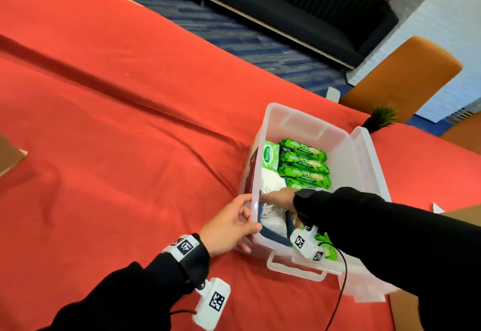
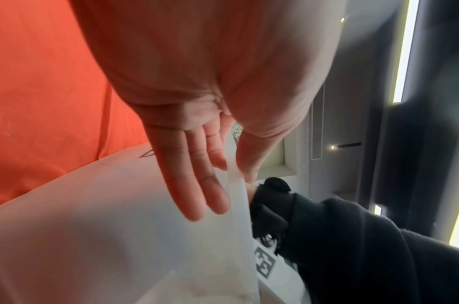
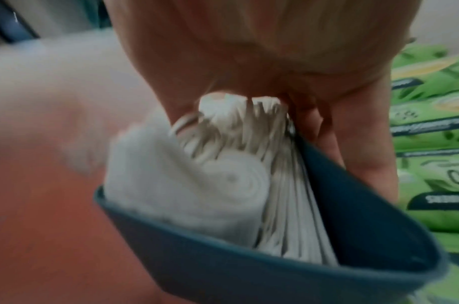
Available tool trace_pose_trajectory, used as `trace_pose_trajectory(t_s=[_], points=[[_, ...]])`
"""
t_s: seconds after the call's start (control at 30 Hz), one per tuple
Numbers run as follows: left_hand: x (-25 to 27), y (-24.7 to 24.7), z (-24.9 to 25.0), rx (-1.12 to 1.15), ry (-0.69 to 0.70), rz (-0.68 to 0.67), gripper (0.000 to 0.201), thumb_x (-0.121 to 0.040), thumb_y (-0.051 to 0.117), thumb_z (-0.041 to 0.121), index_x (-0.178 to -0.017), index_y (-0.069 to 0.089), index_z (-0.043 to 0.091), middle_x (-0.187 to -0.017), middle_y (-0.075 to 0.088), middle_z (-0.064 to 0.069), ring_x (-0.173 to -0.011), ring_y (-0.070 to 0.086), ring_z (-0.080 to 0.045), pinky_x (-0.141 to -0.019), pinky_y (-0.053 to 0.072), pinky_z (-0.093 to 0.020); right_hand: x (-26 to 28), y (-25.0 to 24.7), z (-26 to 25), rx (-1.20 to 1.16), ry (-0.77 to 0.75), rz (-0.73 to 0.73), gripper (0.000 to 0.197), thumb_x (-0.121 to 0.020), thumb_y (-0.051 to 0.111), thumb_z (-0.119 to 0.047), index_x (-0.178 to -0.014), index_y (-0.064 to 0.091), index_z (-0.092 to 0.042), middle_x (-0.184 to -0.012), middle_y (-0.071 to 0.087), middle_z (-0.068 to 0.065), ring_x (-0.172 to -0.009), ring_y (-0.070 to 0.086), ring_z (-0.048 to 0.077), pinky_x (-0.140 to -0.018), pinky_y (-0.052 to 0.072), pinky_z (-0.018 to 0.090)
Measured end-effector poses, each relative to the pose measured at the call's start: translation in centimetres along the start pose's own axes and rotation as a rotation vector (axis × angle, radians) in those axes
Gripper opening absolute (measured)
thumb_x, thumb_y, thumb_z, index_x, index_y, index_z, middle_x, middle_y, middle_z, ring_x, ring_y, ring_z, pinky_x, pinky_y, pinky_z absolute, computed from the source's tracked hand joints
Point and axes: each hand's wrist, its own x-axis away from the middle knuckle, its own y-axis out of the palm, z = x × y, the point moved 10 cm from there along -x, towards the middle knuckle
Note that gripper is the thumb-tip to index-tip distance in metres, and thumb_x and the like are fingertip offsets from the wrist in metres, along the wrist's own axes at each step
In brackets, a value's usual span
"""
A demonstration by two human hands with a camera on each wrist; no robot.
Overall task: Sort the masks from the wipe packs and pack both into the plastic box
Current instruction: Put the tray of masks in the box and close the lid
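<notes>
A clear plastic box (image 1: pixel 346 148) stands on the red cloth. Several green wipe packs (image 1: pixel 303 162) lie in its far half, and they show again in the right wrist view as green wipe packs (image 3: pixel 431 133). My right hand (image 1: pixel 277 198) reaches into the near left part and grips a stack of white masks (image 1: pixel 270 217) wrapped in a blue band (image 1: pixel 273 234). Up close, my right hand (image 3: pixel 262 86) pinches the top of the masks (image 3: pixel 223 174) above the blue band (image 3: pixel 353 185). My left hand (image 1: pixel 229 226) holds the box's near left corner. In the left wrist view my left hand (image 2: pixel 223 185) has its thumb over the rim and its fingers (image 2: pixel 194 185) on the outer wall of the box (image 2: pixel 106 226).
The box's lid (image 1: pixel 369 164) lies against its right side. An orange chair (image 1: pixel 400 78) and a small green plant (image 1: pixel 382 117) sit beyond the table's far edge. Cardboard pieces lie at the left edge (image 1: pixel 7 159) and at the right (image 1: pixel 458 216). Red cloth (image 1: pixel 117 122) covers the table.
</notes>
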Motion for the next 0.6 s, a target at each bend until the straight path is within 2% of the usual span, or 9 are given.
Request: trace_pose_trajectory(t_s=[0.07,0.1,0.13,0.2,0.27,0.33,0.4,0.53,0.6], points=[[0.0,0.0,0.0,-0.005,0.009,-0.003,0.064,-0.085,0.072,0.016,-0.141,0.044,0.031,-0.1,0.051,-0.012,-0.076,0.07,-0.03,-0.059,0.061,-0.043,0.0,0.8,-1.4,0.038,-0.028,-0.014,0.058,-0.097,0.063,-0.043,-0.138,0.054,-0.003,-0.132,0.059,0.014,-0.12,0.062,0.029,-0.069,0.045,0.018],[0.0,-0.1,0.1,-0.008,0.014,-0.007,0.063,-0.087,0.071,0.013,-0.142,0.044,0.03,-0.1,0.051,-0.013,-0.075,0.07,-0.028,-0.059,0.061,-0.043,0.0,1.0,-1.8,0.036,-0.046,-0.037,0.053,-0.098,0.063,-0.041,-0.136,0.056,-0.006,-0.133,0.06,0.014,-0.121,0.062,0.029,-0.059,0.043,0.014],[0.0,-0.1,0.1,-0.012,0.015,-0.011,0.062,-0.089,0.071,0.011,-0.142,0.044,0.03,-0.1,0.051,-0.013,-0.075,0.07,-0.027,-0.06,0.061,-0.044,-0.1,1.0,-1.6,0.058,-0.039,-0.073,0.052,-0.095,0.064,-0.047,-0.132,0.058,-0.01,-0.131,0.061,0.014,-0.114,0.065,0.029,-0.058,0.044,0.015],[0.0,-0.1,0.1,-0.017,0.012,-0.017,0.061,-0.091,0.07,0.008,-0.142,0.043,0.028,-0.1,0.05,-0.011,-0.074,0.07,-0.026,-0.061,0.059,-0.045,0.2,0.1,-0.3,0.101,-0.009,-0.164,0.075,-0.077,0.075,-0.067,-0.126,0.059,-0.013,-0.124,0.062,0.012,-0.098,0.069,0.03,-0.074,0.059,0.033],[0.0,-0.1,0.2,-0.028,0.009,-0.02,0.062,-0.092,0.07,0.007,-0.142,0.042,0.028,-0.099,0.051,-0.009,-0.072,0.07,-0.024,-0.061,0.058,-0.044,-0.4,-1.2,1.5,0.149,-0.017,-0.237,0.087,-0.059,0.09,-0.063,-0.119,0.064,-0.005,-0.11,0.07,0.012,-0.088,0.072,0.028,-0.079,0.062,0.048],[0.0,-0.2,0.2,-0.033,0.01,-0.018,0.064,-0.091,0.071,0.006,-0.143,0.041,0.028,-0.098,0.052,-0.009,-0.071,0.07,-0.023,-0.058,0.058,-0.041,-0.2,-1.1,2.4,0.318,-0.079,-0.335,0.068,-0.054,0.098,-0.049,-0.095,0.07,-0.002,-0.086,0.073,0.009,-0.069,0.07,0.019,-0.076,0.064,0.043],[-0.1,-0.4,0.2,-0.037,0.007,-0.018,0.065,-0.09,0.073,0.006,-0.142,0.041,0.027,-0.098,0.052,-0.009,-0.072,0.07,-0.025,-0.055,0.057,-0.039,0.2,-0.1,3.2,0.505,-0.108,-0.371,0.053,-0.049,0.099,-0.046,-0.077,0.074,-0.009,-0.074,0.072,0.006,-0.057,0.066,0.014,-0.073,0.064,0.038],[-0.2,-0.5,0.0,-0.033,-0.005,-0.011,0.071,-0.084,0.077,0.016,-0.143,0.04,0.028,-0.1,0.051,-0.012,-0.073,0.071,-0.029,-0.049,0.056,-0.033,-0.7,0.8,2.2,0.72,-0.174,-0.258,0.062,-0.052,0.094,-0.059,-0.083,0.078,-0.007,-0.066,0.069,0.004,-0.056,0.065,0.017,-0.056,0.061,0.028],[-0.3,-0.7,-0.1,-0.035,-0.009,-0.006,0.075,-0.081,0.078,0.02,-0.145,0.039,0.027,-0.102,0.05,-0.015,-0.073,0.071,-0.03,-0.049,0.056,-0.033,-0.9,1.1,1.2,0.889,-0.231,-0.185,0.058,-0.061,0.087,-0.066,-0.07,0.072,-0.01,-0.051,0.061,-0.002,-0.049,0.056,0.015,-0.045,0.046,0.019]])
